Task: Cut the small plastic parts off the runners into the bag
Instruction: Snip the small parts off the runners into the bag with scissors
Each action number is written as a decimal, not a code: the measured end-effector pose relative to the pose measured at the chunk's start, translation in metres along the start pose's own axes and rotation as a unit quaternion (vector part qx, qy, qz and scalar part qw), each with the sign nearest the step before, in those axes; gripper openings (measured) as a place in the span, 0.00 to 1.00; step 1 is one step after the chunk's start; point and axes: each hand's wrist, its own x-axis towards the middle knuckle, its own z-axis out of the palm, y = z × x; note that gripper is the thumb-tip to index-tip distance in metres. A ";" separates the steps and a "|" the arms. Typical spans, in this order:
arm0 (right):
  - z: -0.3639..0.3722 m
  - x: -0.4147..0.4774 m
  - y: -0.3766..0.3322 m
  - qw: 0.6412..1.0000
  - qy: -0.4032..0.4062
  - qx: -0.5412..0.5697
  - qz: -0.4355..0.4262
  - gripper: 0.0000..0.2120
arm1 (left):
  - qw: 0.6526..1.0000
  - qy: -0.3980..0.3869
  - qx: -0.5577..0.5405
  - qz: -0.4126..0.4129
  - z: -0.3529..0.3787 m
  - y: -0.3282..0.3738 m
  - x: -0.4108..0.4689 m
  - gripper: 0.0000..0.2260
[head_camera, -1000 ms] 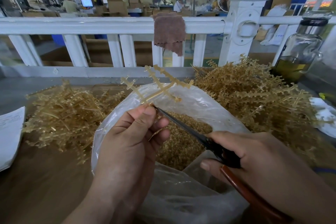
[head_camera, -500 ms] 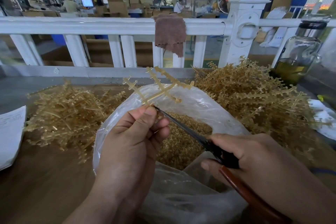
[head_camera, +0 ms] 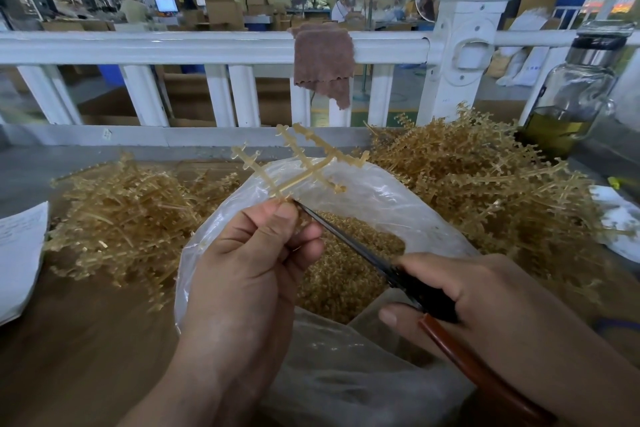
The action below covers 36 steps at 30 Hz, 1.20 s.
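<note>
1. the left hand [head_camera: 249, 274] is pinching the lower stem of an amber plastic runner [head_camera: 298, 166] between thumb and fingers, holding it over the open clear plastic bag [head_camera: 381, 194].
2. the right hand [head_camera: 485, 302] is gripping red-handled scissors [head_camera: 398, 274], blade tip touching the runner just beside the left thumb.
3. cut small parts [head_camera: 346, 270] are lying inside the bag; heaps of runners [head_camera: 485, 180] are sitting on both sides.

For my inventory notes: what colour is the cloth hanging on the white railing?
The cloth is dull brown; the head view shows it best.
</note>
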 end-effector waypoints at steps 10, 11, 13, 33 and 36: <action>0.000 0.000 -0.004 1.000 0.003 -0.005 0.004 0.21 | 1.000 -0.005 0.003 0.009 0.000 0.001 0.000 0.05; 0.001 0.000 -0.004 1.000 0.003 0.005 0.004 0.22 | 1.000 -0.005 0.003 0.009 0.000 0.001 0.001 0.05; 0.001 0.001 -0.004 1.000 -0.001 0.011 0.002 0.25 | 1.000 -0.001 0.002 0.010 0.000 0.001 0.002 0.04; 0.003 0.000 -0.008 1.000 0.005 0.002 0.024 0.22 | 0.998 0.001 0.041 0.039 -0.003 0.001 0.001 0.01; 0.002 0.000 -0.007 1.000 0.002 -0.007 0.019 0.24 | 0.998 0.011 0.054 0.039 -0.004 0.000 0.002 0.05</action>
